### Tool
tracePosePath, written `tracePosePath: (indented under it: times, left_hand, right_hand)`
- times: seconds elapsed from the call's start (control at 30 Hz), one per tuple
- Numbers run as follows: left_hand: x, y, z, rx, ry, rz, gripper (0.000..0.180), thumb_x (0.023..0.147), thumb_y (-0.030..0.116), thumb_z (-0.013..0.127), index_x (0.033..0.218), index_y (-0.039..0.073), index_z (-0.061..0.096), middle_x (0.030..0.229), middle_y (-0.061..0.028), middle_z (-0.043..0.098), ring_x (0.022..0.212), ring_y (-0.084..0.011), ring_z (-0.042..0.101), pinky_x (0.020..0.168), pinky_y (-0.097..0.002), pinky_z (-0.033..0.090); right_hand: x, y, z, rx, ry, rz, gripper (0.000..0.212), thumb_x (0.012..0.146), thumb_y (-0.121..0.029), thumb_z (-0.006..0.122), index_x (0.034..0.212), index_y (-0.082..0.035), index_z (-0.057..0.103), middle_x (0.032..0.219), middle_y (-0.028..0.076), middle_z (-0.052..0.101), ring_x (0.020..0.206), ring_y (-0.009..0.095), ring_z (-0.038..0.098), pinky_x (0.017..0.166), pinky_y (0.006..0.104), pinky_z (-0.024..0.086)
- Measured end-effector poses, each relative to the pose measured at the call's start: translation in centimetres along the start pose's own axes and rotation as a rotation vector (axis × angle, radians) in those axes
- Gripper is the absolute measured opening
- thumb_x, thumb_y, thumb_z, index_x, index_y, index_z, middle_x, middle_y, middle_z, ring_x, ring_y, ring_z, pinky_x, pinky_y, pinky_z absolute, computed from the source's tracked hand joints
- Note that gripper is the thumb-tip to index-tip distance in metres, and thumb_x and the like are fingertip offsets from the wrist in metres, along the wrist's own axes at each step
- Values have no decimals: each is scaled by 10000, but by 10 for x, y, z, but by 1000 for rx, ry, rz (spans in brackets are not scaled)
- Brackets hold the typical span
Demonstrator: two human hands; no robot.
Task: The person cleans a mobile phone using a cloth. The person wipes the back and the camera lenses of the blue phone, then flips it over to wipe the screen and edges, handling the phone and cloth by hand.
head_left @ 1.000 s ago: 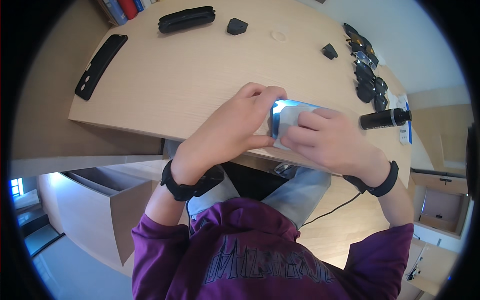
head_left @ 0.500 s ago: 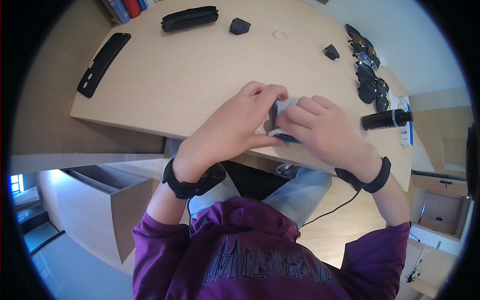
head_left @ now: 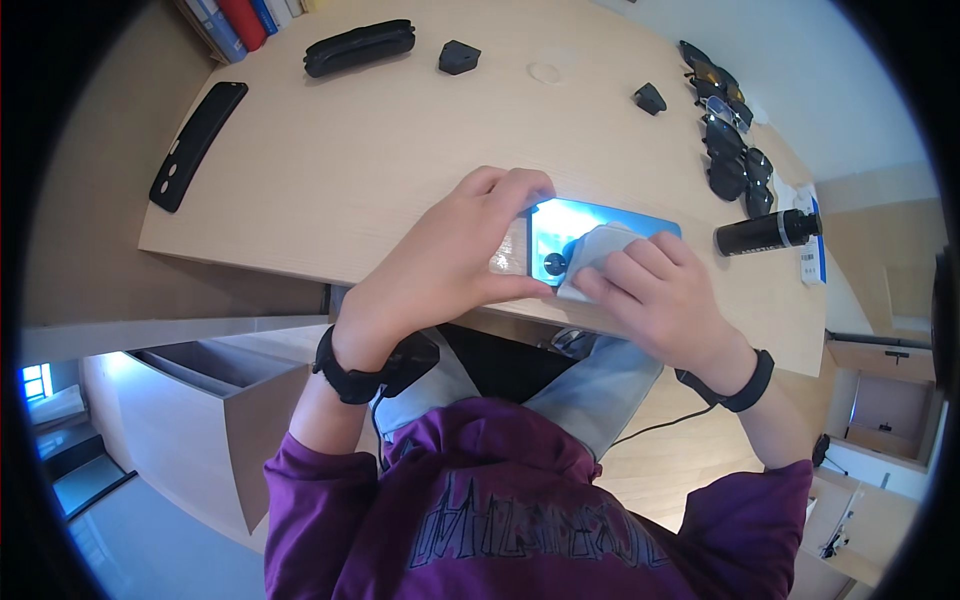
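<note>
A shiny blue smartphone (head_left: 585, 214) lies between my hands near the table's front edge. Its back is up, with a dark round camera lens at the left end. My left hand (head_left: 435, 245) grips that end, thumb on the near edge and fingers on the far one. Bunched on the phone's back is a light grey cloth (head_left: 598, 245), pinched in the curled fingers of my right hand (head_left: 660, 290). Cloth and right hand hide much of the phone's near right part.
A black bottle (head_left: 765, 233) lies right of my right hand, with several pairs of sunglasses (head_left: 725, 140) beyond it. A black phone case (head_left: 198, 145) rests at the left. Along the back are a black zip case (head_left: 360, 47) and two small black pieces (head_left: 459, 57).
The phone has turned so its blue back faces up, where mostly its edges showed before. The cloth now spreads over its back, and my right hand has shifted slightly right and nearer.
</note>
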State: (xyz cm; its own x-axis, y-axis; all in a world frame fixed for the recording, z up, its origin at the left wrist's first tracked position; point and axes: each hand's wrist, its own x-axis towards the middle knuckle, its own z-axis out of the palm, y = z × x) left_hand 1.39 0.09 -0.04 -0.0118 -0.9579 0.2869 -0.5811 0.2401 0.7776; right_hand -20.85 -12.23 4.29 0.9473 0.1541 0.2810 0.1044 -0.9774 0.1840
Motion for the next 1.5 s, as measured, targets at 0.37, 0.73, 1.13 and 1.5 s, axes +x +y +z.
tracePosePath:
  times: [0.37,0.73,1.13,1.5]
  left_hand:
    - [0,0,1,49,7,6,780,737,139,875,1402,35,481,1308,-161,561,1268,-344,544,1084,-420,466]
    - [-1,3,2,-19,24,-22,763,745,137,871,1392,20,485,1303,-155,564,1270,-332,555,1092,-406,471]
    - [1,2,1,11,-4,-32,762,741,158,883,1382,7,498,1322,-161,536,1267,-320,556,1106,-397,483]
    - [-2,5,1,60,28,-55,748,716,157,907,1343,26,520,1328,-140,603,1228,-317,598,1049,-390,500]
  right_hand:
    - [12,-2,11,-7,135,-54,266,698,-197,710,941,-89,717,824,-1,516,764,165,539,681,298,454]
    - [15,-8,13,81,72,83,332,742,-232,705,1037,-81,684,867,13,536,825,201,566,710,335,459]
    - [9,-12,17,95,119,111,324,750,-173,647,1049,-55,685,850,25,537,804,197,572,687,324,469]
    - [-41,5,-8,18,37,293,288,742,-97,713,1027,-66,733,807,41,521,755,215,559,650,348,438]
